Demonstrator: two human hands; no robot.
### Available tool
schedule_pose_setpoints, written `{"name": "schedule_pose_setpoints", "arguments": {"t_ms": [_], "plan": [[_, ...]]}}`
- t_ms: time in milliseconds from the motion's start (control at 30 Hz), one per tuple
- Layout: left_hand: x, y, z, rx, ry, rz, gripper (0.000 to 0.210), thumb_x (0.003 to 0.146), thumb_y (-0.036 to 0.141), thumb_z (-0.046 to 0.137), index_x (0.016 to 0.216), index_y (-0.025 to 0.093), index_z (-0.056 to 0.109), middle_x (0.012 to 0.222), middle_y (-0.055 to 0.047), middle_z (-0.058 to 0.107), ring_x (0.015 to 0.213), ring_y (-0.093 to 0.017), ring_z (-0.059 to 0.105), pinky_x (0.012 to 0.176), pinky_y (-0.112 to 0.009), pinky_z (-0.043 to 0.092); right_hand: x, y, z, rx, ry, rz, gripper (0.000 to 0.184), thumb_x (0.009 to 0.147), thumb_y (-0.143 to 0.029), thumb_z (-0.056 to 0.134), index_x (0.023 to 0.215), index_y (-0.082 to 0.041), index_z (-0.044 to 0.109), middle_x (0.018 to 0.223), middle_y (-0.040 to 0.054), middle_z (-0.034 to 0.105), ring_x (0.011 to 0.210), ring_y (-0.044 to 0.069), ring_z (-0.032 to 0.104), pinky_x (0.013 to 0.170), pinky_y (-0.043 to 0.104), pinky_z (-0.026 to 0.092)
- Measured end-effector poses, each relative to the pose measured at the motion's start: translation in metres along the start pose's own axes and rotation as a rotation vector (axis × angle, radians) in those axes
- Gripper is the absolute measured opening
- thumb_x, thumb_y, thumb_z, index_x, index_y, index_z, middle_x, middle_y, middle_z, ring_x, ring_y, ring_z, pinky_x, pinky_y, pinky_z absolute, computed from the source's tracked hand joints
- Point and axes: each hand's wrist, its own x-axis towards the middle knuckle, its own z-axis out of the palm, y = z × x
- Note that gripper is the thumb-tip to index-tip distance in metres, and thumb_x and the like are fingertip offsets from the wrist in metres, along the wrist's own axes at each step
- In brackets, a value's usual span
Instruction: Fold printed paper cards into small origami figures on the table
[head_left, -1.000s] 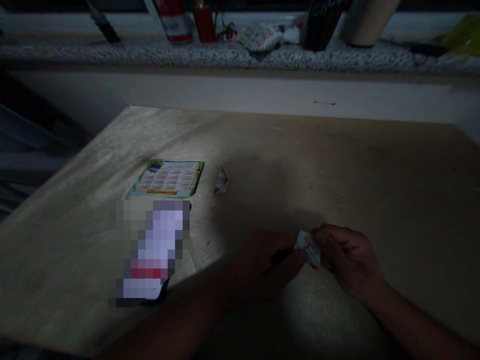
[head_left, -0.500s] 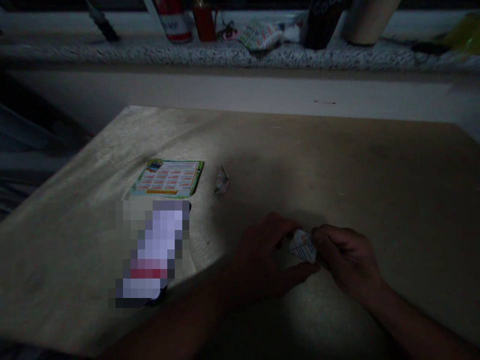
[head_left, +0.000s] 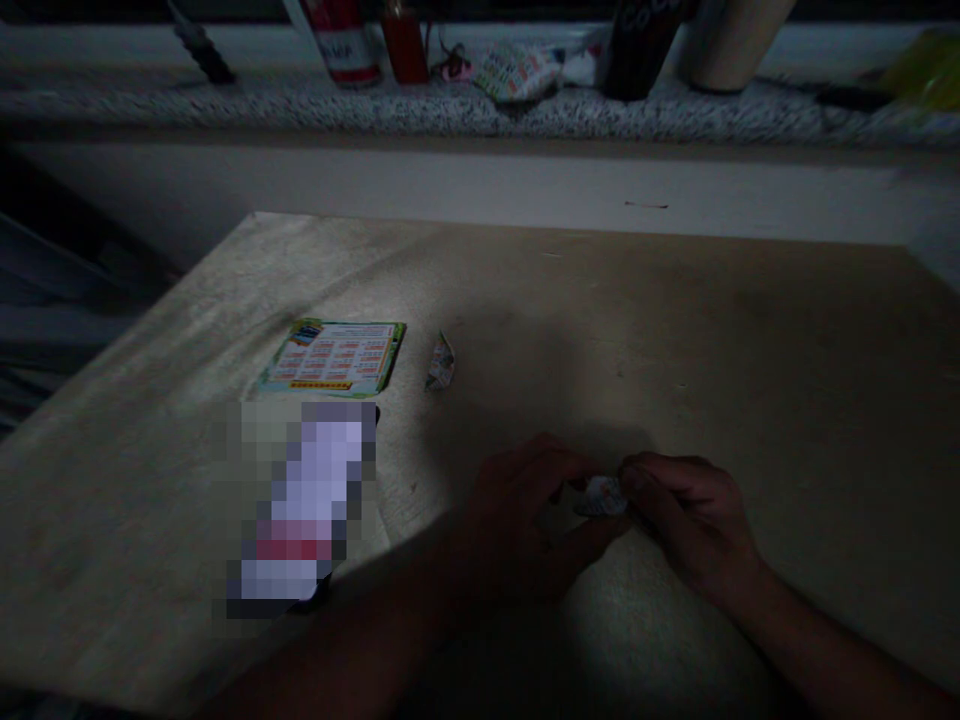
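A small piece of folded printed paper [head_left: 598,497] is between my hands, low over the right-hand part of the table. My right hand [head_left: 694,515] pinches its right end between thumb and fingers. From the left, my left hand [head_left: 532,510] curves round the paper, index finger along its upper edge and thumb along its lower edge. The fingertips partly cover it, and the dim light hides its exact folds. Another folded printed paper piece [head_left: 441,362] lies farther back, touched by neither hand.
Left of that piece lies a printed card [head_left: 337,357]. A blurred-out phone-like object [head_left: 311,500] sits in front of it. Behind the table [head_left: 675,320], a granite sill [head_left: 450,115] bears a dark bottle [head_left: 643,50], a red-and-white can [head_left: 345,45] and a crumpled printed wrapper [head_left: 517,72].
My left finger and thumb have closed in on the paper. It has tipped and now looks flatter, with less of its face visible. My right hand keeps its pinch.
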Motion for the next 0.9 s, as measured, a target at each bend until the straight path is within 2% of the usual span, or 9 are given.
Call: {"name": "schedule_pose_setpoints", "arguments": {"t_ms": [200,367,500,633,767,900], "plan": [[0.0,0.002,-0.005,-0.138,-0.057,-0.182,0.015,0.091,0.031,0.069,0.094,0.016,0.073,0.078,-0.004,0.075,0.065,-0.013,0.065,0.063,-0.024,0.05,-0.005,0.008,-0.002,0.1,-0.078,-0.011,0.04,0.103,-0.033,0.049,0.067,-0.019,0.058,0.054,-0.0038,0.044,0.046,0.01,0.042,0.044,0.025,0.03],[0.002,0.002,-0.006,-0.271,-0.052,-0.44,0.021,0.085,0.036,0.077,0.081,0.015,0.076,0.067,-0.002,0.072,0.062,-0.012,0.062,0.059,-0.021,0.048,-0.004,0.008,-0.005,0.018,-0.163,-0.161,0.025,0.101,-0.029,0.052,0.081,-0.019,0.063,0.063,-0.0013,0.052,0.05,0.011,0.046,0.046,0.026,0.033],[0.001,0.001,-0.006,-0.406,-0.068,-0.556,0.027,0.082,0.041,0.079,0.081,0.014,0.076,0.07,-0.004,0.072,0.065,-0.013,0.062,0.061,-0.023,0.048,-0.003,0.004,-0.006,-0.092,-0.174,-0.259,0.022,0.099,-0.019,0.052,0.079,-0.02,0.06,0.059,-0.0035,0.047,0.049,0.011,0.045,0.047,0.026,0.033],[0.0,0.001,-0.005,-0.595,-0.097,-0.674,0.034,0.078,0.045,0.082,0.081,0.012,0.073,0.065,-0.003,0.069,0.059,-0.011,0.061,0.057,-0.022,0.047,-0.002,0.001,-0.005,-0.177,-0.157,-0.332,0.024,0.099,-0.016,0.049,0.077,-0.02,0.057,0.059,-0.0025,0.048,0.05,0.012,0.046,0.049,0.028,0.035],[0.002,0.001,-0.003,-0.787,-0.127,-0.755,0.035,0.077,0.043,0.084,0.076,0.012,0.068,0.066,-0.002,0.068,0.056,-0.009,0.06,0.054,-0.02,0.048,0.0,0.0,-0.004,-0.155,-0.162,-0.371,0.026,0.101,-0.022,0.046,0.077,-0.02,0.055,0.058,-0.0021,0.048,0.048,0.012,0.046,0.048,0.028,0.035],[0.003,0.002,-0.002,-0.893,-0.136,-0.797,0.036,0.075,0.042,0.086,0.076,0.012,0.068,0.068,-0.001,0.068,0.054,-0.009,0.06,0.052,-0.02,0.048,0.0,-0.003,-0.002,-0.139,-0.14,-0.339,0.033,0.102,-0.027,0.045,0.072,-0.021,0.058,0.054,-0.0017,0.05,0.045,0.012,0.047,0.046,0.027,0.036]]}}
